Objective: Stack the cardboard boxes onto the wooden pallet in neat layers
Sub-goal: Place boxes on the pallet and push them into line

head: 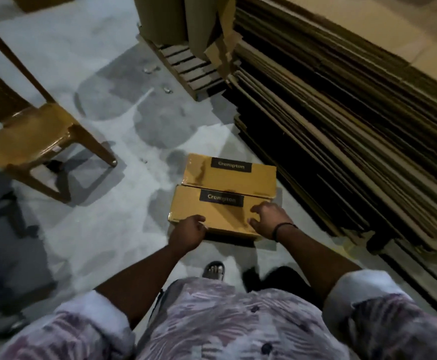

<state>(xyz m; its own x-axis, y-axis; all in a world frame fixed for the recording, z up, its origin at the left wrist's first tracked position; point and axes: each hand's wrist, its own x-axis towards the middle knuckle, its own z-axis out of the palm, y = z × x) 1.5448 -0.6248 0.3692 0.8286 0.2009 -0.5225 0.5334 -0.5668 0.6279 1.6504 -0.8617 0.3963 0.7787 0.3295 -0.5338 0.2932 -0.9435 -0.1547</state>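
Head view: I see the left hand (187, 233) and right hand (267, 217) clamped on the near brown cardboard box (220, 214), touching 1 identical box (231, 179).

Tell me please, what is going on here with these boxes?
A person bends over two cardboard boxes that lie side by side on the floor. The left hand grips the near left corner of the nearer box; the right hand rests on its top near the right end. The farther box is untouched.

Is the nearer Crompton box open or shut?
Shut: the nearer box lies flat, top flaps closed with no gap; whether taped, cannot tell.
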